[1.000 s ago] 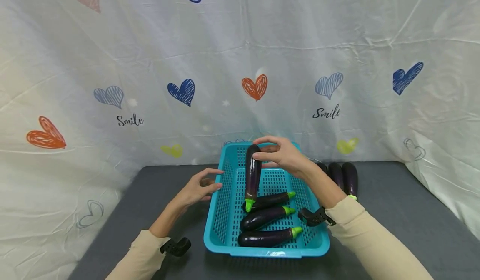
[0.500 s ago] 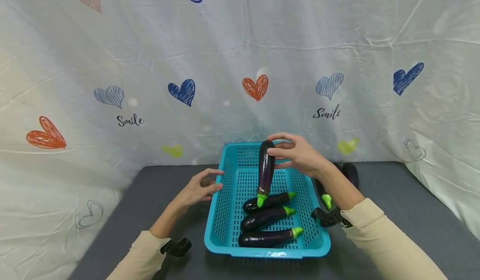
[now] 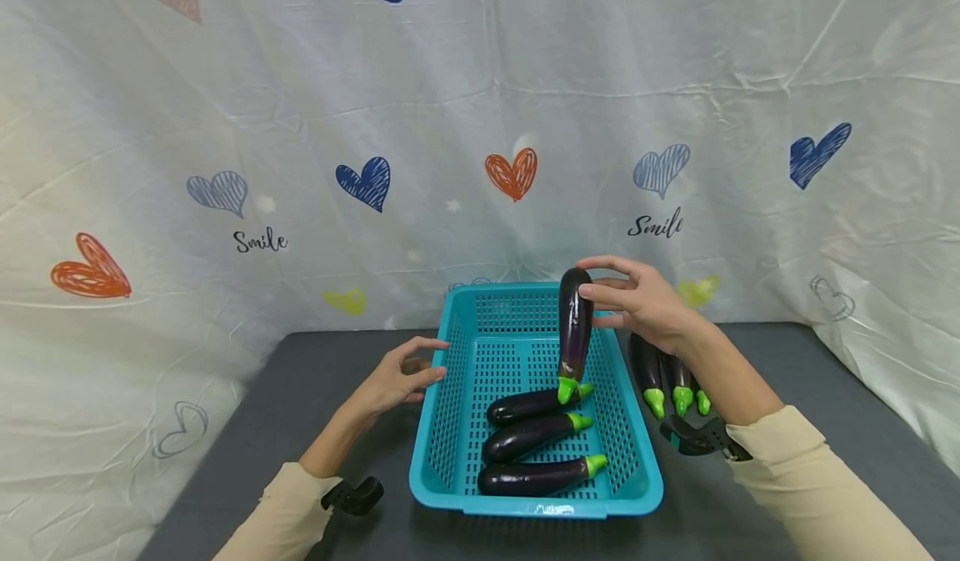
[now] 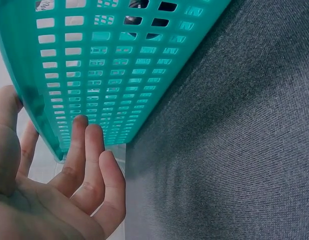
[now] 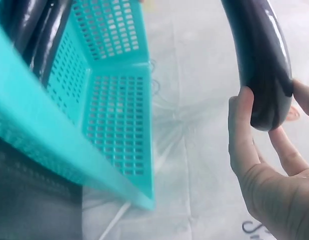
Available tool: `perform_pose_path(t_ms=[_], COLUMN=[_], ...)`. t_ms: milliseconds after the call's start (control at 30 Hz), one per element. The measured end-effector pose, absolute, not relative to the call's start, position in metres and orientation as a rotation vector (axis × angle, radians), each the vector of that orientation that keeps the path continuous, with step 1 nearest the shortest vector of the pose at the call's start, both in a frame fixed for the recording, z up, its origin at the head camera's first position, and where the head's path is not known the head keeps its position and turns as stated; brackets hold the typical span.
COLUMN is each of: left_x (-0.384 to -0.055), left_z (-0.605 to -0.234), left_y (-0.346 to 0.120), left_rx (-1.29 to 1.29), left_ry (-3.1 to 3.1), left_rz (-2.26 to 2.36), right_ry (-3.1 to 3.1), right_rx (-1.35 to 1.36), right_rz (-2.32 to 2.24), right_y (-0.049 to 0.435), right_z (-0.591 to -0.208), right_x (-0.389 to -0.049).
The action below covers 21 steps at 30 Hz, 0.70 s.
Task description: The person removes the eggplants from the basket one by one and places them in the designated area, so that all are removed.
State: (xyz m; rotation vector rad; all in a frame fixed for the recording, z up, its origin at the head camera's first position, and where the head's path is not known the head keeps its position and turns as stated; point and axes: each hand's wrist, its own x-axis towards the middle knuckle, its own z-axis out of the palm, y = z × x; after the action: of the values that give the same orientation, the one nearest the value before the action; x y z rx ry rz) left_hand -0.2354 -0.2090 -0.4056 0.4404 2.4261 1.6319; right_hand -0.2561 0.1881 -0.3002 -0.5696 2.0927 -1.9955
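My right hand (image 3: 637, 298) grips an eggplant (image 3: 575, 323) by its rounded end, between thumb and fingers. The green stem points down, and the eggplant hangs above the right side of a turquoise perforated basket (image 3: 536, 507). Inside the basket three more eggplants (image 3: 534, 478) lie crosswise, stems to the right. In the right wrist view the fingers curl round the dark tip of the held eggplant (image 5: 267, 75). My left hand (image 3: 397, 375) holds the basket's left rim; the left wrist view shows its other fingers (image 4: 94, 145) at the outer wall.
Right of the basket, three eggplants (image 3: 647, 373) lie side by side on the dark grey table (image 3: 795, 428), partly hidden by my right forearm. A pale curtain (image 3: 450, 111) printed with hearts hangs behind the table.
My right hand has carried the eggplant rightward and slightly up, from the basket's middle to its right side. The left hand and basket stay in place.
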Motion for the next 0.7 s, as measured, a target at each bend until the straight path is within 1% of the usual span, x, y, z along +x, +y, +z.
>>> perform_pose_path(t_ms=[367, 700], left_x=[-0.236, -0.235], left_z=[-0.406, -0.406], left_y=[-0.209, -0.209], left_rx=[0.440, 0.440], left_ry=[2.420, 2.417], left_rz=[1.638, 1.636], right_ry=[2.101, 2.214], right_rx=[-0.552, -0.543], right_rz=[-2.027, -1.930], right_y=[0.226, 0.249], right_z=[-0.300, -0.306], right_x=[-0.249, -0.244])
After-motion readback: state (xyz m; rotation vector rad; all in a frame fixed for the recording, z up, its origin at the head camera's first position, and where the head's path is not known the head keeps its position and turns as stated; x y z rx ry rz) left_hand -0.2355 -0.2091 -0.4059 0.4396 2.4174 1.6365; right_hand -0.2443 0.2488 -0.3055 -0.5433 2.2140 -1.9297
